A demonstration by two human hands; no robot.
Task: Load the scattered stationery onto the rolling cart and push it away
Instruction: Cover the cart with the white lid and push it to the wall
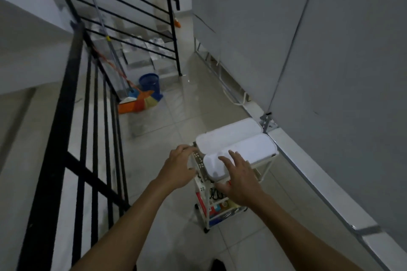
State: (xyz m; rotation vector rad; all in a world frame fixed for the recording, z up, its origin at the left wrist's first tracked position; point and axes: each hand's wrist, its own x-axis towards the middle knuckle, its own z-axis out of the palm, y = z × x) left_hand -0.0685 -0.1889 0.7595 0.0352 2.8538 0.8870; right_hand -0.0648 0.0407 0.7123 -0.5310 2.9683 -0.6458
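Note:
A white rolling cart [206, 215] stands on the tiled floor close to the grey wall on the right. Two long white lidded boxes [229, 136] lie side by side on its top. Its lower shelves hold colourful stationery [218, 207], partly hidden by my hands. My left hand [179, 167] rests on the cart's near left top edge, fingers curled over the rim. My right hand [239, 177] hovers with spread fingers over the nearer white box; whether it touches the lid I cannot tell.
A black stair railing [88, 138] runs along the left. Brooms, a dustpan [136, 103] and a blue bucket [150, 83] sit by the stair foot ahead. A grey partition wall [330, 72] with a metal base lines the right. Tiled floor stretches forward between them.

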